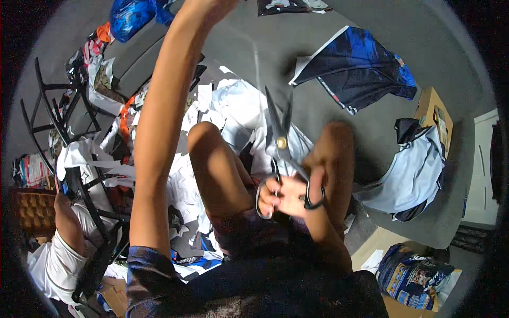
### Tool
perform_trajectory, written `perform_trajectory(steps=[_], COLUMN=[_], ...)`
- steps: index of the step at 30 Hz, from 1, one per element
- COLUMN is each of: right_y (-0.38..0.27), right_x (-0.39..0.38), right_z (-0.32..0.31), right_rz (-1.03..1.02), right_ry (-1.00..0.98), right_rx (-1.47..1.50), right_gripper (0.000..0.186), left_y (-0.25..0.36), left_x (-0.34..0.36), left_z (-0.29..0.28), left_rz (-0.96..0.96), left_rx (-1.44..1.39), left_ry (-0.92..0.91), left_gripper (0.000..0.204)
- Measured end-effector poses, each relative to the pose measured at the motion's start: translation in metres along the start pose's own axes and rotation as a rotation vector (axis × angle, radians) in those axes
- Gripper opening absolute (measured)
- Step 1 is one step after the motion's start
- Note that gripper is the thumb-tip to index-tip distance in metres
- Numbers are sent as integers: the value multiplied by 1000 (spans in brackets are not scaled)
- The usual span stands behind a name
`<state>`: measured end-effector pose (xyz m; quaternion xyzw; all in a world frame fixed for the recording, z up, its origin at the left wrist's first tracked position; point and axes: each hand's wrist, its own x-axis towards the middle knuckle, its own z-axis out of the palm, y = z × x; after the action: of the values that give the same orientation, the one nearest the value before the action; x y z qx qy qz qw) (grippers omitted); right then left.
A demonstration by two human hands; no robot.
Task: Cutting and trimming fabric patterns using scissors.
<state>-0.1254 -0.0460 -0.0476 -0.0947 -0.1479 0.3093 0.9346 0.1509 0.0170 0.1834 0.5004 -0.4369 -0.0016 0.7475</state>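
In the head view, the right hand (290, 197) is curled through the dark handle loops of a pair of scissors (281, 139), thumb in one loop and fingers in the other. The scissors point away from that hand, blades slightly parted (a brass-coloured pivot shows where they cross). The left hand (213, 8) is far ahead of the right and cut off by the upper edge, so I cannot tell whether it is spread or pinching anything; the scissors lie well apart from it, on its near side.

Between the two hands, white scraps (232, 98) spread over the floor. Right of the left hand lies a dark blue and black garment (366, 69); right of the right hand, a pale blue garment (405, 172) rests near a cardboard box (424, 108). Left of the left hand is a blue plastic bag (131, 20).
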Motion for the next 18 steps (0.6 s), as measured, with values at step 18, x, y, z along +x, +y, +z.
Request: perform_trajectory(steps=[18], right_y=[-49], right_x=[68], right_z=[-18], right_rz=[-96], right_ry=[98], right_rx=[-81], right_gripper=[57], left_y=[16], left_x=[-32], left_z=[-8], left_rz=[3], left_rx=[9], left_ry=[8], left_gripper=[24])
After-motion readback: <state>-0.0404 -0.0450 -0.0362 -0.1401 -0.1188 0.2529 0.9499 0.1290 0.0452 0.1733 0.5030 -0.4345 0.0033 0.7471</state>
